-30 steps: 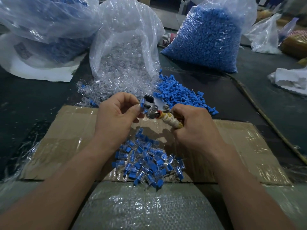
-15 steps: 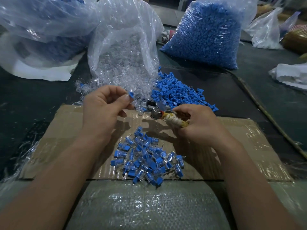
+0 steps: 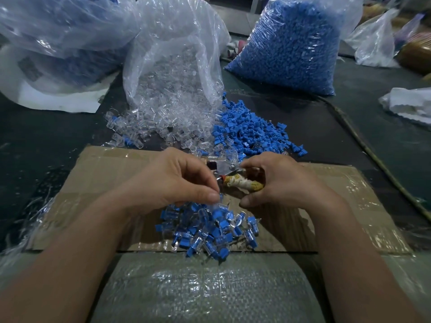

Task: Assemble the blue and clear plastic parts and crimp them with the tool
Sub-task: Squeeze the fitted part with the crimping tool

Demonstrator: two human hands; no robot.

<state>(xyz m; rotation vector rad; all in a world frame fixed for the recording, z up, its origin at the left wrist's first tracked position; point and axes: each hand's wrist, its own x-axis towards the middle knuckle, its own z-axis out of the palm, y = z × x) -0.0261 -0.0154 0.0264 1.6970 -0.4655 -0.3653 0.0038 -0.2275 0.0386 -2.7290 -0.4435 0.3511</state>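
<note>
Left hand (image 3: 177, 183) pinches a piece (image 3: 220, 198) over the finished pile (image 3: 207, 231) at six o'clock, while right hand (image 3: 286, 183) grips the tool (image 3: 242, 185). Looks like the drop-off. Next move: grab from the loose blue parts (image 3: 249, 134) at twelve o'clock.

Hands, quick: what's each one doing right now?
Left hand: pinching a small plastic part just above the assembled pile.
Right hand: gripping the crimp tool by its wrapped handle.

left hand (image 3: 177, 180), right hand (image 3: 286, 183): both bare, skin creased at the knuckles. left forearm (image 3: 77, 257) and right forearm (image 3: 354, 257) bare up to the frame edge. thumbnails (image 3: 212, 196) short, plain.
</note>
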